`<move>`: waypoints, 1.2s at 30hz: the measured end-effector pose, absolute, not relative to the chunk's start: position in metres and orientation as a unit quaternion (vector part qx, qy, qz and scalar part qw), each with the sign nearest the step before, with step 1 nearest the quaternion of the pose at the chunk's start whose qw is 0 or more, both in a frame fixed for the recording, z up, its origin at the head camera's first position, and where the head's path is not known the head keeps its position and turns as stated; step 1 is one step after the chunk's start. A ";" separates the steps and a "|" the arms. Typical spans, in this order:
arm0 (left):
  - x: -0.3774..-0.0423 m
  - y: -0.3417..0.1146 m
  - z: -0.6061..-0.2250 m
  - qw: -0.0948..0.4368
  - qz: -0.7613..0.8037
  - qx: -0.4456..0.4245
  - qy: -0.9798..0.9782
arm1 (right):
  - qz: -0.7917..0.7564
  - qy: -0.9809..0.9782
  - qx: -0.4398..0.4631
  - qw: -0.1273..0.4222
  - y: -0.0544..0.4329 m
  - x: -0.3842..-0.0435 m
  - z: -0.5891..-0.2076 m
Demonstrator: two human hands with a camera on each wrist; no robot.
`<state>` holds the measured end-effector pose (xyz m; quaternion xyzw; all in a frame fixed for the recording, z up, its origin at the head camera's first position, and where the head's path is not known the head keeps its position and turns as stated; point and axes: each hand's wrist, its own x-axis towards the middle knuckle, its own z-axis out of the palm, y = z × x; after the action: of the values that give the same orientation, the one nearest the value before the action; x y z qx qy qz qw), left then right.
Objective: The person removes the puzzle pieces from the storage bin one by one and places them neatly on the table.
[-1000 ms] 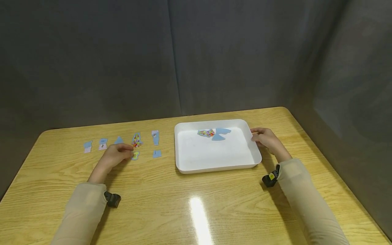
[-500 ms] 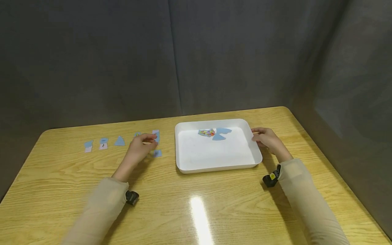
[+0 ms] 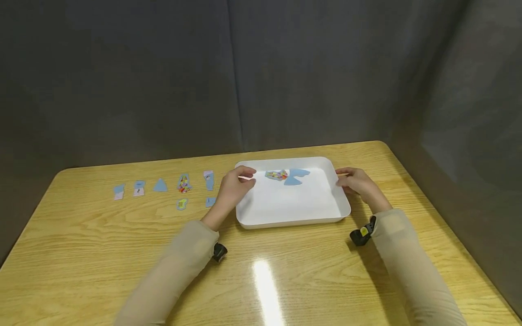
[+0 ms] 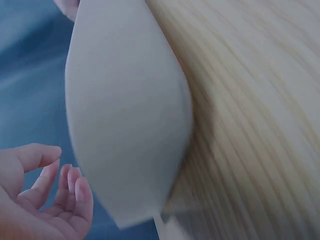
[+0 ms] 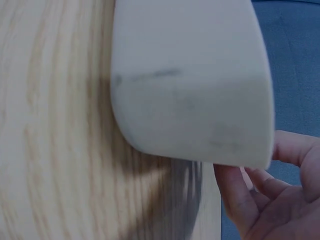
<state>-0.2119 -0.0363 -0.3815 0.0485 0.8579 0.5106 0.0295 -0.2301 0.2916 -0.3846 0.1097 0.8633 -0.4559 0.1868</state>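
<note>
A shallow white tray (image 3: 291, 210) stands on the table, with three puzzle pieces near its back wall: a multicoloured piece (image 3: 277, 175), a blue piece (image 3: 299, 172) and a blue triangular piece (image 3: 292, 181). My left hand (image 3: 235, 186) hovers over the tray's left edge. Its fingers (image 4: 80, 195) are loosely bent, and nothing shows between them and the thumb. On the opposite side my right hand (image 3: 360, 185) holds the tray's right wall. In the right wrist view the tray hides those fingertips.
Several puzzle pieces lie left of the tray, among them a blue triangle (image 3: 160, 185), a multicoloured piece (image 3: 184, 183), a yellow-green piece (image 3: 181, 203) and a small blue piece (image 3: 210, 202) by my left wrist. A dark curtain (image 3: 163, 81) hangs behind the wooden table (image 3: 81, 235).
My left hand has swept right from beside the yellow-green piece, past the other loose pieces, to the tray's left edge. The right hand has stayed at the tray. The pieces lie as before.
</note>
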 end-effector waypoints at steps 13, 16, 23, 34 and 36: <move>-0.227 0.026 -0.392 0.039 0.518 0.081 0.850 | -0.467 0.865 0.133 0.126 0.292 -0.236 -0.386; -0.231 0.036 -0.395 0.043 0.520 0.082 0.849 | -0.469 0.864 0.138 0.120 0.292 -0.237 -0.387; -0.237 0.056 -0.398 0.037 0.516 0.077 0.852 | -0.467 0.866 0.146 0.106 0.291 -0.235 -0.390; -0.242 0.071 -0.409 0.031 0.463 0.041 0.885 | -0.495 0.850 0.148 0.097 0.295 -0.235 -0.392; -0.243 0.072 -0.410 0.030 0.456 0.038 0.889 | -0.489 0.854 0.147 0.101 0.293 -0.235 -0.391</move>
<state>-0.2426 0.0717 -0.4099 0.0384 0.8886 0.4561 0.0301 -0.2346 0.2931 -0.3913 0.1469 0.8541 -0.4886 0.1014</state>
